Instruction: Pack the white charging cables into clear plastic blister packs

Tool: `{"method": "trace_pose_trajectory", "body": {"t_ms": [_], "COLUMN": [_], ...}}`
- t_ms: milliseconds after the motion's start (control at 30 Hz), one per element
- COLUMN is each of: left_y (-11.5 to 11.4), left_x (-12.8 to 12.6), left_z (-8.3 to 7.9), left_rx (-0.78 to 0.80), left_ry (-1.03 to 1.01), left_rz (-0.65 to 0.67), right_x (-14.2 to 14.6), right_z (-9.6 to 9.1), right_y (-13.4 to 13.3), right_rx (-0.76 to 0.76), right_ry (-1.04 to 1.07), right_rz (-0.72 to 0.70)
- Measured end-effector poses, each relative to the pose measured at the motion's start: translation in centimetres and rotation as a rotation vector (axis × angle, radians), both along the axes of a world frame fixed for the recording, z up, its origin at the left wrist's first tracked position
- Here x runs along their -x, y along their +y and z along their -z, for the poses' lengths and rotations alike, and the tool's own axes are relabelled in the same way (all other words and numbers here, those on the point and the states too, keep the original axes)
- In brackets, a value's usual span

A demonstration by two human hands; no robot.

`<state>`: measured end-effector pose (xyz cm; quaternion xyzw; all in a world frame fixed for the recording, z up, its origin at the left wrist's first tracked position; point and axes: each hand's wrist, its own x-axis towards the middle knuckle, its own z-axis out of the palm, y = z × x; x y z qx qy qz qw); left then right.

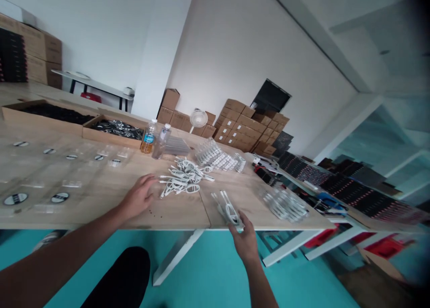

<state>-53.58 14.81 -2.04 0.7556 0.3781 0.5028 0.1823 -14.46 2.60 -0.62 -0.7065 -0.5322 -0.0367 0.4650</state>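
Observation:
My left hand (139, 195) is by the near-left side of a loose pile of white cables (184, 175). Its fingers are partly bent, with the thumb apart, and nothing shows in them. At the front edge of the table, my right hand (245, 238) grips a coiled white cable (230, 209) between thumb and fingers. This cable's plug ends point away from me, and clear plastic seems to lie around it. Small dark specks dot the wood just right of my left hand.
Clear plastic packs stand in rows (218, 155) behind the pile and in a stack (285, 204) to the right. Two bottles (148, 137) are near open cardboard trays (114, 135) of dark items. Clear sheets with oval labels (60, 197) cover the left. Cartons (238, 126) line the wall.

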Motion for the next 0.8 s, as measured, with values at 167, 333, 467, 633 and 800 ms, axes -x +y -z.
{"method": "trace_pose_trajectory", "body": {"t_ms": [167,333,467,633,800], "left_y": [1.6,1.8,1.8,1.5,2.6], "left_x": [0.0,-0.6,-0.9,-1.0,-1.5], "left_z": [2.4,2.3,2.0,1.4,1.0], "left_rx": [0.112,0.111,0.097,0.144,0.235], "left_ry": [0.049,0.055,0.042,0.036,0.017], "left_rz": [-0.086,-0.076,-0.087,-0.100,-0.189], "right_x": [-2.2,-2.8,-4.6,-3.9,4.8], "right_z": [-0.5,0.2,-0.4,-2.0,1.5], "right_y": [3.2,4.3,5.4,6.4,2.8], "right_rx": [0.111,0.164,0.196,0.164,-0.013], "right_ry": [-0.047,-0.097,-0.105,-0.139,-0.200], "right_rz": [-0.102,-0.075,0.014,0.126,-0.048]}}
